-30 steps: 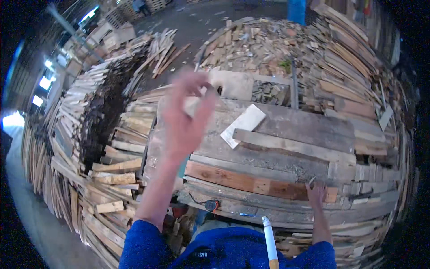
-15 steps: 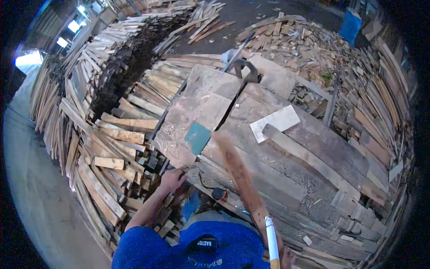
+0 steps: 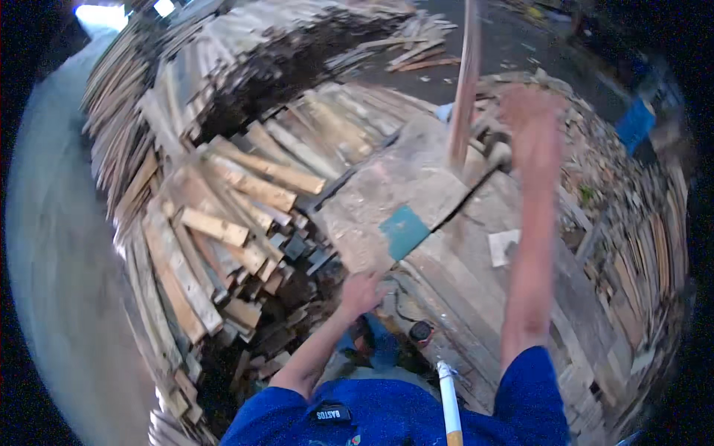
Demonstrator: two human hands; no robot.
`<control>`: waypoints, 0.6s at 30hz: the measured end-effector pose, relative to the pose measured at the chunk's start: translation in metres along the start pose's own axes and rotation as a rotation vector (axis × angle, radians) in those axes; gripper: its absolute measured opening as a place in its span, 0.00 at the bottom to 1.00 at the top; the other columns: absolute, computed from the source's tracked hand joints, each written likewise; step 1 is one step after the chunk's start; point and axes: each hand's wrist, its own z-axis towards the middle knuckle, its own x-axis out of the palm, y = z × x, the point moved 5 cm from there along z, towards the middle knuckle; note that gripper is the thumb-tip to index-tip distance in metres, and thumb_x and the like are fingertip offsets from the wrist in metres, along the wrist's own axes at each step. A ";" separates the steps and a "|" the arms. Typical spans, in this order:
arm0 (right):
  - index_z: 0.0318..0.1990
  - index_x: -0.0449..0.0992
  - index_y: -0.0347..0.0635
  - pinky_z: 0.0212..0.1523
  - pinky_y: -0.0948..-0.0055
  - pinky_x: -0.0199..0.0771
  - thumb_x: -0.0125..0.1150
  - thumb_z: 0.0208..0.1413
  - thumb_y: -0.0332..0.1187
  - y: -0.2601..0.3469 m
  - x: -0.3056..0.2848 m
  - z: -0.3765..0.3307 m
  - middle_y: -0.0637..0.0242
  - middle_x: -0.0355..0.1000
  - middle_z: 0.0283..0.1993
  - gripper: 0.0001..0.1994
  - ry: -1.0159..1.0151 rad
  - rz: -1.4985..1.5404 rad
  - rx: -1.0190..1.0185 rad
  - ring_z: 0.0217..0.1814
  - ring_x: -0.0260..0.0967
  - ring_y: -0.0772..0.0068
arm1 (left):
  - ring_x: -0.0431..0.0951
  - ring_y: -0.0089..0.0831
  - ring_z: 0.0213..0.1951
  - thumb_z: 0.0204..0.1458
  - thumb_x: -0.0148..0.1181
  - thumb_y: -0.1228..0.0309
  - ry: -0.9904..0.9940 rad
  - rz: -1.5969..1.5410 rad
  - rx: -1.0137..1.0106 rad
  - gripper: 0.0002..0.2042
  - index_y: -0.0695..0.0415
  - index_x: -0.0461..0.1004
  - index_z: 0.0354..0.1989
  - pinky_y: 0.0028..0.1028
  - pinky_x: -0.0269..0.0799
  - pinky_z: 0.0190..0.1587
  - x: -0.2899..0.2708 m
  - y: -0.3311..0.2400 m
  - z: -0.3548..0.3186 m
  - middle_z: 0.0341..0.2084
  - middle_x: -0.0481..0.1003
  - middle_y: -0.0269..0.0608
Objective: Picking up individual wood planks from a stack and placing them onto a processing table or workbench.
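Observation:
My left hand (image 3: 363, 291) rests at the near left edge of the wooden saw table (image 3: 387, 178), fingers bent over the edge, gripping or leaning on it. Close by lies a flat teal square (image 3: 404, 233) beside the dark slot in the tabletop. My right arm reaches far forward across the table. Motion smears my right hand (image 3: 529, 123), so its fingers cannot be made out. Left of it, a reddish wooden board (image 3: 465, 82) stands steeply tilted above the far end of the table, apparently apart from the hand. The blade guard (image 3: 500, 149) is partly hidden behind.
Stacked boards (image 3: 290, 171) fill the left side, with a floor strip (image 3: 82, 245) beyond. A heap of offcuts (image 3: 587, 171) lies at the far right. A white block (image 3: 504, 247) sits on the table; a round black object (image 3: 421, 331) is near its front edge. A cigarette (image 3: 448, 398) juts up from below.
My right arm has swung from low right to far forward, and the reddish board has gone from the near table to the far end. My left hand stays at the table edge. The view has shifted.

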 end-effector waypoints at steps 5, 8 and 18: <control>0.58 0.73 0.40 0.56 0.62 0.68 0.47 0.71 0.46 0.058 0.294 0.071 0.61 0.73 0.53 0.21 0.463 -0.290 -0.270 0.54 0.71 0.66 | 0.79 0.48 0.47 0.57 0.53 0.40 -0.041 -0.165 -0.090 0.28 0.49 0.77 0.55 0.46 0.72 0.53 0.013 0.013 -0.015 0.42 0.80 0.44; 0.55 0.77 0.41 0.49 0.65 0.73 0.49 0.70 0.46 -0.007 0.332 0.038 0.64 0.76 0.47 0.20 0.513 -0.439 -0.154 0.48 0.73 0.69 | 0.79 0.48 0.48 0.57 0.53 0.40 0.092 -0.225 -0.054 0.29 0.53 0.77 0.52 0.46 0.70 0.55 0.024 0.007 -0.003 0.44 0.79 0.48; 0.59 0.73 0.33 0.60 0.58 0.70 0.61 0.63 0.45 -0.278 0.199 -0.354 0.44 0.73 0.57 0.26 0.511 -1.228 0.810 0.60 0.70 0.45 | 0.76 0.49 0.40 0.46 0.67 0.59 -0.554 -0.278 -0.681 0.17 0.58 0.78 0.38 0.47 0.71 0.41 -0.113 0.261 -0.139 0.31 0.75 0.50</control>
